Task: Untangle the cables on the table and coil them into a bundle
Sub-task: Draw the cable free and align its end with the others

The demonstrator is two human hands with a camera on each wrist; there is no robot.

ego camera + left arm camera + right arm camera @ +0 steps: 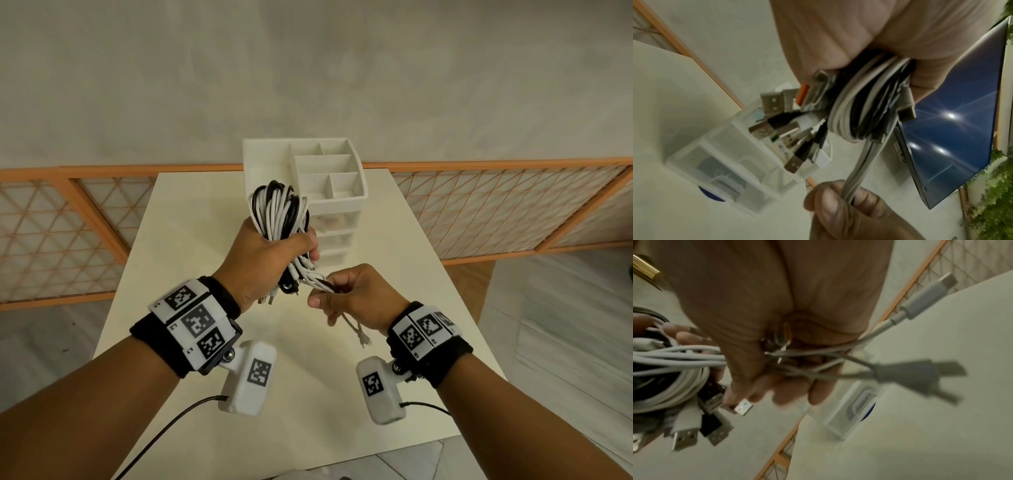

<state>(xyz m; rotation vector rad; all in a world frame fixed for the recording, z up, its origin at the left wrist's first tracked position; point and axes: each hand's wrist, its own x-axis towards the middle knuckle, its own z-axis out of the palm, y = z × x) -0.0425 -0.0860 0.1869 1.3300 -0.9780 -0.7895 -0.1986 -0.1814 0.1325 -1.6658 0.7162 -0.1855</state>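
A coiled bundle of white and black cables (279, 209) stands up out of my left hand (274, 251), which grips it around the middle above the table. Several USB plugs (774, 104) hang below that fist. My right hand (349, 294) sits just to the right and lower, its fingers curled around the loose white cable ends (323, 282) that run out of the bundle. Past the right hand, short tails with small plugs (918, 369) dangle. In the left wrist view the white strands (861, 164) stretch from the coil (863, 104) down into the right hand's fingers (836, 203).
A white drawer organiser (315, 192) with open top compartments stands at the table's far middle, right behind the bundle. The cream table (308, 394) lies below both hands. An orange lattice railing (513, 205) runs behind the table. Black wires trail from the wrist cameras.
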